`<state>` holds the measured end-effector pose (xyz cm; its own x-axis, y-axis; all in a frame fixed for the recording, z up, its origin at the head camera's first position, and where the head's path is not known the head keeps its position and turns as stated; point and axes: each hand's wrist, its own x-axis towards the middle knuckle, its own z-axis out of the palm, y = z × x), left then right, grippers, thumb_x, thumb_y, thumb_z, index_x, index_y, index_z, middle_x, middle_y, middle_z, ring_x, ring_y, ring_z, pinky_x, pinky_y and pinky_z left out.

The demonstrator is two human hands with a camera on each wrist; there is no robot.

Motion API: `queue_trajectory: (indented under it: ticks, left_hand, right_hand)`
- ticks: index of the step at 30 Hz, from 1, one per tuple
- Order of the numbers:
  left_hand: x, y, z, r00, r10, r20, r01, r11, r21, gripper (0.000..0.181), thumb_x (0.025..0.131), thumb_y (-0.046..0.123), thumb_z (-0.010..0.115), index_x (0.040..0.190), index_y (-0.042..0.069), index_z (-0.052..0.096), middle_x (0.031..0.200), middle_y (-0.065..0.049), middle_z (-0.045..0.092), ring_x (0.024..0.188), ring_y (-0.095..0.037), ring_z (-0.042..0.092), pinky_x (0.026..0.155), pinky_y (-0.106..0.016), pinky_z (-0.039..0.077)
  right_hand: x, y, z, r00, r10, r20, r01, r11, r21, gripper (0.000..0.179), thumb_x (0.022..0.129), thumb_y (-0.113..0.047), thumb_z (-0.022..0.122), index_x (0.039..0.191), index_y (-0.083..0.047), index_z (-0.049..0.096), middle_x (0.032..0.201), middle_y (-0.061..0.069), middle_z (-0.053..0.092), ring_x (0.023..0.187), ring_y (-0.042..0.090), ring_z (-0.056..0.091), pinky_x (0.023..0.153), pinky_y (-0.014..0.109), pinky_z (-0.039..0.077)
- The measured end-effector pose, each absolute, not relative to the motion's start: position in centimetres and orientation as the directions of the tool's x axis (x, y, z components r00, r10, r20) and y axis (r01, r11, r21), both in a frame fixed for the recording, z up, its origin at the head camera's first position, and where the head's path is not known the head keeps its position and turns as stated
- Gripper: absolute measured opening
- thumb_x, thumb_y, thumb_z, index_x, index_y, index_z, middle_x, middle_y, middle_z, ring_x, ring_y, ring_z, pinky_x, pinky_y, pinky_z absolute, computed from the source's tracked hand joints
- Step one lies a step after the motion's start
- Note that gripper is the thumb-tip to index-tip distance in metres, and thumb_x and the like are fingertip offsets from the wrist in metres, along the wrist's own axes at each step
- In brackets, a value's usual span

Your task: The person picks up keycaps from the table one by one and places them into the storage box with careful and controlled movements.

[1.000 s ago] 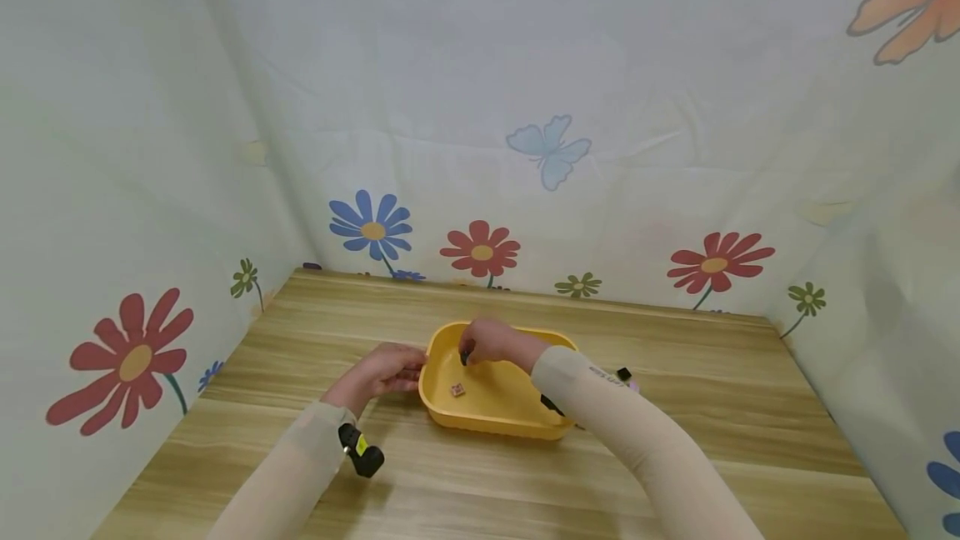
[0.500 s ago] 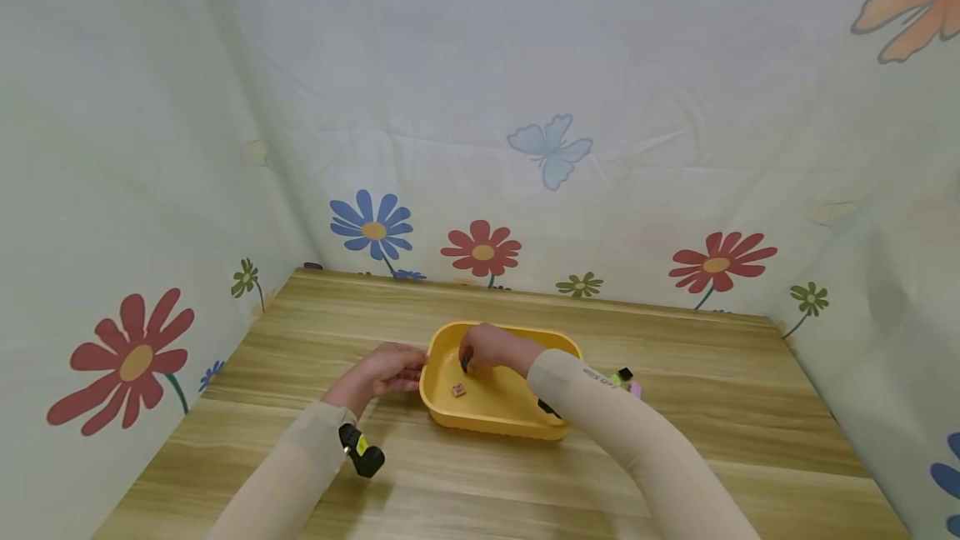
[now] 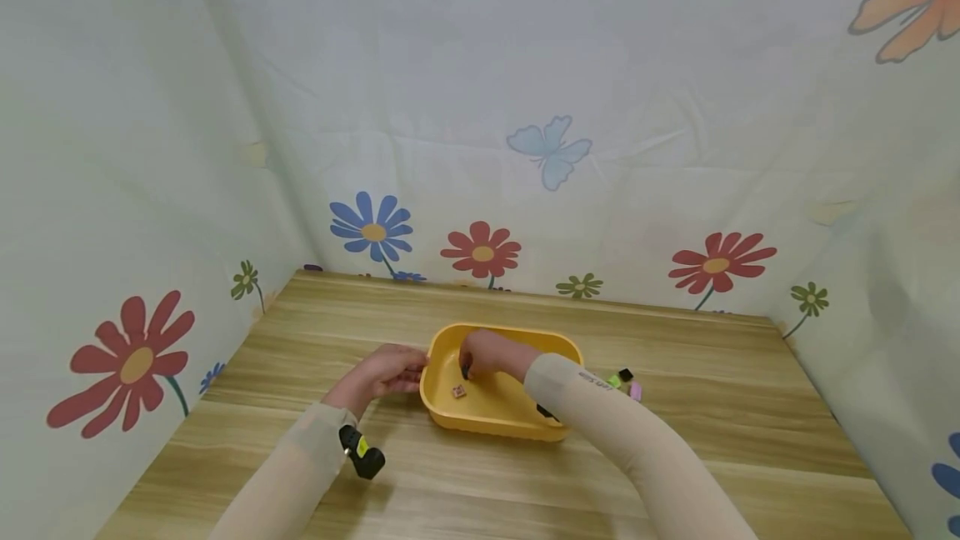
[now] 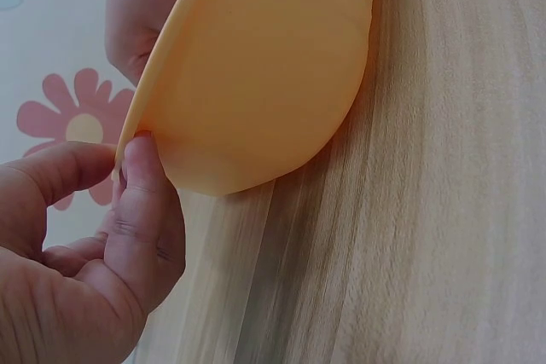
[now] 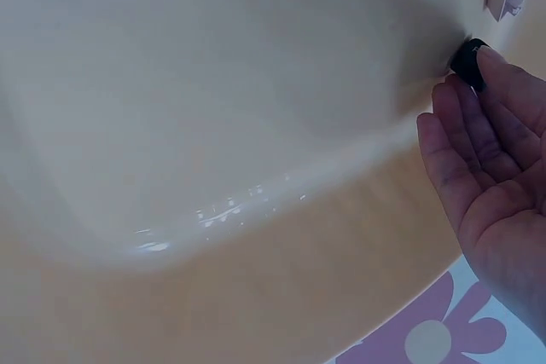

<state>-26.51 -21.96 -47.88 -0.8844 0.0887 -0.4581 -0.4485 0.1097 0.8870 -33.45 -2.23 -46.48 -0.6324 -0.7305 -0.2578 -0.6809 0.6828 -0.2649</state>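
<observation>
Pinching the rim of a yellow basin [image 3: 498, 423] between thumb and finger, the left hand [image 3: 385, 370] is at its left end. The basin rests on a wood-grain counter [image 3: 465, 494]. Inside the basin, the right hand [image 3: 487, 353] pinches a small black block [image 5: 467, 63] between thumb and fingers, low over the floor; whether the block touches it is hard to tell. A small pink block [image 3: 459, 391] lies near it on the basin floor. Right of the basin, a black cube [image 3: 626, 374], a lime-green piece [image 3: 614, 381] and a lilac piece [image 3: 636, 392] lie close together on the counter.
</observation>
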Motion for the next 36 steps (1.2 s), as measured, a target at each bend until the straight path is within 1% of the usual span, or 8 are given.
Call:
queue_trajectory:
  ticks: [2, 7, 13, 15, 19, 26, 31, 36]
  left_hand:
    - [-26.5, -21.9, -47.8, -0.885, 0.091, -0.456, -0.446, 0.107, 0.888, 0.043, 0.103, 0.012, 0.056, 0.139, -0.012, 0.052, 0.086, -0.001, 0.066, 0.071, -0.007, 0.064, 0.064, -0.018, 0.061]
    - [-26.4, -21.8, -47.8, -0.886, 0.090, -0.455, -0.446, 0.102, 0.889, 0.043, 0.103, 0.011, 0.056, 0.139, -0.012, 0.051, 0.086, -0.001, 0.066, 0.071, -0.007, 0.064, 0.063, -0.018, 0.061]
    - [-26.4, -21.8, -48.0, -0.886, 0.093, -0.454, -0.446, 0.097, 0.890, 0.042, 0.103, 0.010, 0.055, 0.138, -0.013, 0.052, 0.085, -0.001, 0.066, 0.070, -0.008, 0.064, 0.063, -0.018, 0.061]
    - [-26.5, -21.8, -48.0, -0.886, 0.091, -0.455, -0.446, 0.099, 0.889, 0.042, 0.103, 0.010, 0.055, 0.138, -0.012, 0.052, 0.085, -0.001, 0.066, 0.070, -0.008, 0.064, 0.063, -0.018, 0.061]
    - [-26.4, -21.8, -48.0, -0.885, 0.079, -0.460, -0.451, 0.103, 0.886, 0.041, 0.103, 0.010, 0.056, 0.138, -0.011, 0.053, 0.086, -0.002, 0.066, 0.071, -0.009, 0.064, 0.064, -0.019, 0.061]
    - [-26.4, -21.8, -47.9, -0.890, 0.086, -0.448, -0.439, 0.104, 0.892, 0.042, 0.103, 0.010, 0.055, 0.138, -0.012, 0.052, 0.085, 0.000, 0.067, 0.070, -0.007, 0.064, 0.064, -0.018, 0.061]
    - [-26.3, -21.9, -47.9, -0.890, 0.084, -0.449, -0.441, 0.101, 0.892, 0.041, 0.103, 0.011, 0.055, 0.138, -0.012, 0.053, 0.085, 0.000, 0.067, 0.071, -0.008, 0.064, 0.064, -0.019, 0.061]
    - [-26.4, -22.0, -47.9, -0.889, 0.080, -0.452, -0.443, 0.106, 0.890, 0.042, 0.104, 0.012, 0.054, 0.139, -0.011, 0.053, 0.087, -0.002, 0.067, 0.072, -0.008, 0.065, 0.065, -0.019, 0.062]
  right_hand:
    - [-33.4, -2.2, -46.5, -0.633, -0.730, -0.255, -0.682, 0.683, -0.262, 0.009, 0.088, -0.004, 0.078, 0.097, -0.003, 0.078, 0.101, 0.008, 0.077, 0.088, 0.013, 0.064, 0.092, 0.030, 0.059]
    - [-33.3, -2.3, -46.4, -0.638, -0.725, -0.258, -0.677, 0.688, -0.260, 0.013, 0.088, -0.004, 0.078, 0.101, -0.003, 0.078, 0.105, 0.009, 0.077, 0.095, 0.017, 0.067, 0.095, 0.032, 0.058]
    - [-33.2, -2.2, -46.0, -0.659, -0.693, -0.293, -0.637, 0.721, -0.273, 0.023, 0.090, -0.005, 0.076, 0.113, -0.003, 0.076, 0.113, 0.011, 0.076, 0.102, 0.020, 0.068, 0.099, 0.033, 0.058]
    - [-33.2, -2.0, -45.8, -0.664, -0.688, -0.293, -0.635, 0.725, -0.266, 0.025, 0.091, -0.005, 0.076, 0.115, -0.004, 0.075, 0.114, 0.010, 0.076, 0.102, 0.019, 0.068, 0.099, 0.032, 0.058]
    - [-33.3, -1.6, -44.7, -0.657, -0.703, -0.274, -0.657, 0.711, -0.251, 0.025, 0.090, -0.006, 0.075, 0.115, -0.005, 0.076, 0.112, 0.009, 0.076, 0.100, 0.019, 0.069, 0.097, 0.032, 0.058]
    - [-32.9, -0.4, -42.2, -0.644, -0.716, -0.270, -0.620, 0.695, -0.364, 0.023, 0.094, -0.004, 0.071, 0.117, -0.001, 0.074, 0.115, 0.013, 0.074, 0.102, 0.023, 0.067, 0.098, 0.037, 0.059]
    - [-32.5, 0.4, -40.9, -0.633, -0.735, -0.242, -0.620, 0.669, -0.410, 0.025, 0.096, -0.003, 0.069, 0.121, 0.001, 0.072, 0.114, 0.014, 0.073, 0.097, 0.020, 0.062, 0.096, 0.037, 0.059]
    - [-32.2, 1.3, -39.8, -0.624, -0.758, -0.189, -0.644, 0.636, -0.426, 0.025, 0.096, -0.002, 0.067, 0.121, 0.001, 0.072, 0.115, 0.014, 0.073, 0.097, 0.019, 0.063, 0.094, 0.035, 0.059]
